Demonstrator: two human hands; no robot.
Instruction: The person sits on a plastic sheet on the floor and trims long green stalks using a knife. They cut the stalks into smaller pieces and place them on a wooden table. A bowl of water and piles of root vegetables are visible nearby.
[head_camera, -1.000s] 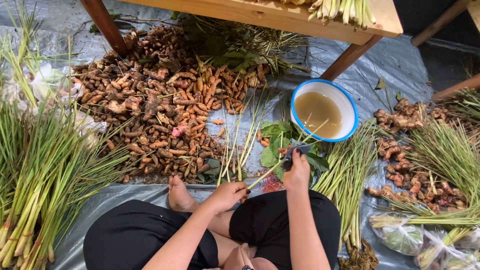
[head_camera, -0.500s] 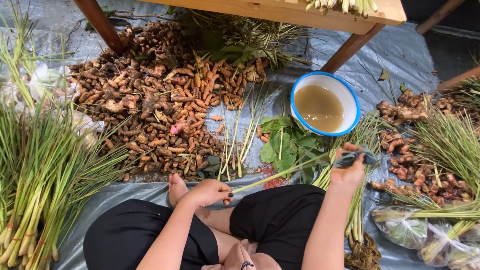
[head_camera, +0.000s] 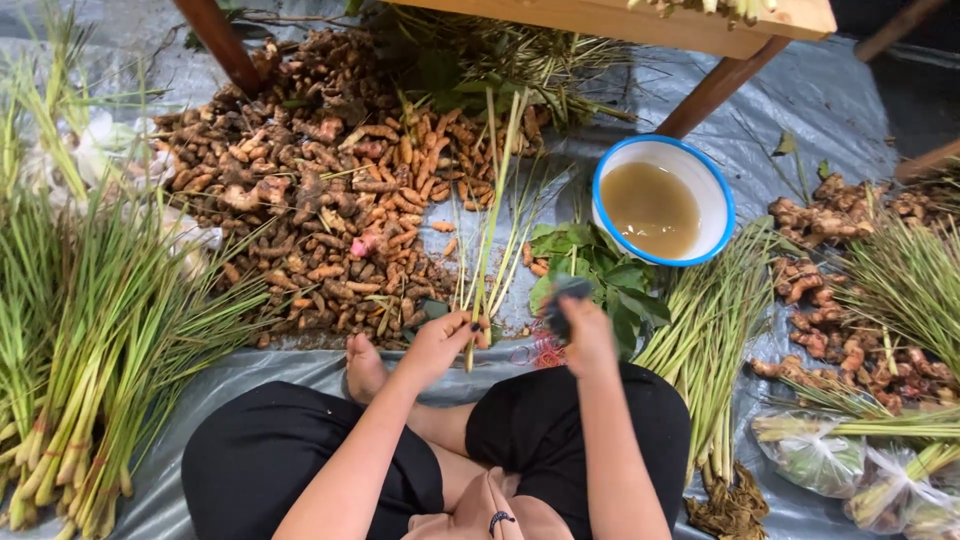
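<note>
Grey tarp (head_camera: 850, 90) | left hand (head_camera: 440, 345) pinching lemongrass stalk (head_camera: 490, 215) | right hand (head_camera: 588, 335) closed round dark tool (head_camera: 562, 300) | clear bags (head_camera: 810, 452) lower right

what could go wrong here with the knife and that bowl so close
The right hand holds a dark tool, seemingly a blade, near the left hand gripping the stalks; a slip might nick the fingers. The bare foot sits close below the cutting. The bowl of murky liquid lies just beyond; a swung stalk could tip or splash it.
</note>
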